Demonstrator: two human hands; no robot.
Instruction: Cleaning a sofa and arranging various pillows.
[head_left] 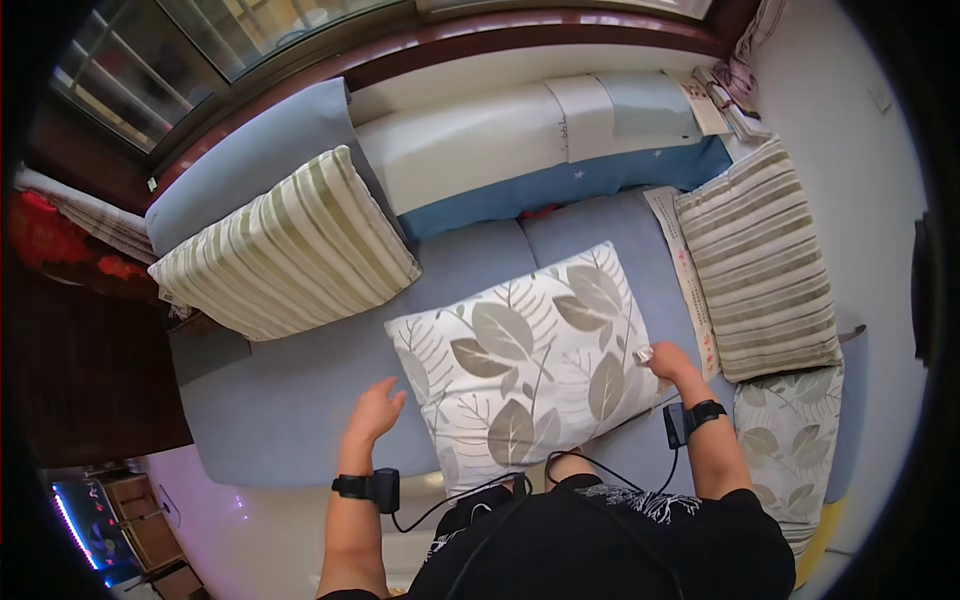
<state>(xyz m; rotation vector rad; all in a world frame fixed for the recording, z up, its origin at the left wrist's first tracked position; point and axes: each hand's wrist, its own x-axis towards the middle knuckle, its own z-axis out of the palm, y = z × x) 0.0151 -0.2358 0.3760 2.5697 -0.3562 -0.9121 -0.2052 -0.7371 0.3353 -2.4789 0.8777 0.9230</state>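
A white cushion with grey leaves (pixel 530 365) lies near the front edge of the grey sofa (pixel 300 400). The right hand (pixel 668 362) pinches its right edge; the left hand (pixel 375 410) hovers open beside it.

A long grey-blue sofa (pixel 300 400) carries everything here — its seat runs from the left armrest across to the wall on the right. In the middle of the seat lies a white cushion with grey leaf print (pixel 525 365), flat and turned slightly askew. To the left, a green-and-cream striped cushion (pixel 285 245) leans against the armrest and backrest. On the right end a brown-striped cushion (pixel 757 260) lies flat, and just below it a second leaf-print cushion (pixel 790 440). Along the back sits a folded white-and-blue blanket (pixel 540 150) — lying lengthwise beneath the window ledge.
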